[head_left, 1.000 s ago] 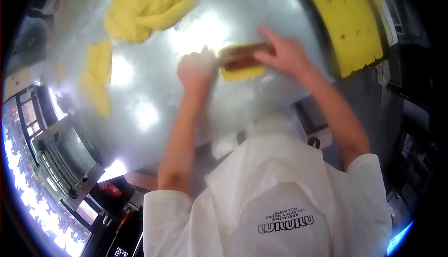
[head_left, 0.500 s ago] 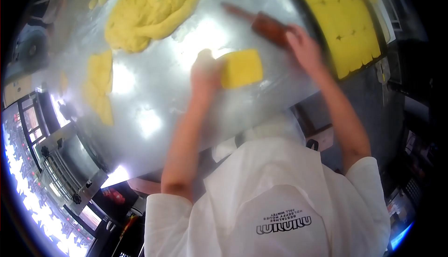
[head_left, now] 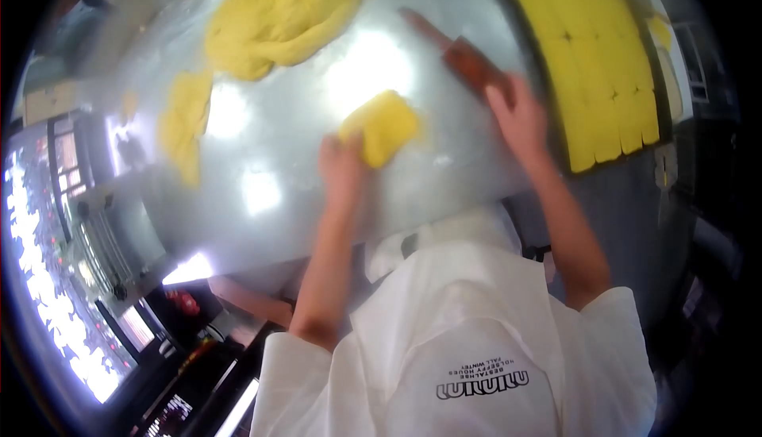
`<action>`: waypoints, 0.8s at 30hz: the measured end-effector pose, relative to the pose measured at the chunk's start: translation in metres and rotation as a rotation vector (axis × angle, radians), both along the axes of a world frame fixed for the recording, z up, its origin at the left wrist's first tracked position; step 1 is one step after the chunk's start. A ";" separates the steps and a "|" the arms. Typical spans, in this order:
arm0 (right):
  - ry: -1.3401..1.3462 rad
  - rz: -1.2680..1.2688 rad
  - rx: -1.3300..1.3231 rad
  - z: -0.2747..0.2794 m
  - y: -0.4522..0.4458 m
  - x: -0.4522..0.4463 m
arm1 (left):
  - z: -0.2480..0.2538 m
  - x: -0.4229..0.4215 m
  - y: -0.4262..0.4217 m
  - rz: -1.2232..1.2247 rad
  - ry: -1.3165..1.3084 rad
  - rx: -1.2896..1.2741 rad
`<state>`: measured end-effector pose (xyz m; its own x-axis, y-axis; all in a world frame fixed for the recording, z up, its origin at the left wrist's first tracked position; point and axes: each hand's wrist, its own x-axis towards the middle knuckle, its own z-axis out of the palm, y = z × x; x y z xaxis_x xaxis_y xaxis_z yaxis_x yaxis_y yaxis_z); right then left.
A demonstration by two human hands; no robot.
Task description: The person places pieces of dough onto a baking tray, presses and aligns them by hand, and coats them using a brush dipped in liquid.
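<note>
My left hand [head_left: 343, 159] is closed on the near-left edge of a small flattened piece of yellow dough [head_left: 386, 126], just above or on the metal table; I cannot tell which. My right hand [head_left: 521, 115] grips the near end of a brown rolling pin [head_left: 470, 62], whose thin far handle points up and to the left. The pin lies to the right of the dough piece, apart from it. Motion blurs the fingers of both hands somewhat.
A large lump of yellow dough [head_left: 278, 20] sits at the back of the metal table [head_left: 444, 191]. Thinner dough scraps [head_left: 184, 123] lie at the left. Along the right stands a dark-edged tray [head_left: 565, 151] covered with rows of yellow dough pieces [head_left: 603, 64].
The dough piece has turned and tilted in my left hand, which has moved a little nearer to me. My right hand stays on the rolling pin. The whole view has shifted slightly.
</note>
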<state>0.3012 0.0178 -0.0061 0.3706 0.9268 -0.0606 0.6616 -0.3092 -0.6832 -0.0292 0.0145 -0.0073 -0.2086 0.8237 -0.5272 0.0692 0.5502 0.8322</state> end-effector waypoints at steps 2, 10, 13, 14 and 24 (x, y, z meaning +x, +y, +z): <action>0.023 0.016 -0.055 0.001 0.003 -0.001 | -0.029 -0.013 -0.041 0.007 -0.136 0.031; 0.056 0.147 -0.124 0.018 0.004 0.001 | 0.039 -0.009 -0.073 -0.417 0.455 -0.226; 0.063 0.158 -0.127 0.022 0.003 0.001 | 0.050 -0.007 -0.038 -0.266 0.668 0.145; 0.069 0.158 -0.129 0.022 0.004 -0.001 | 0.034 -0.012 -0.028 -0.285 0.724 0.410; -0.088 0.110 -0.063 0.011 -0.007 -0.017 | 0.002 -0.006 0.024 -0.698 0.665 0.583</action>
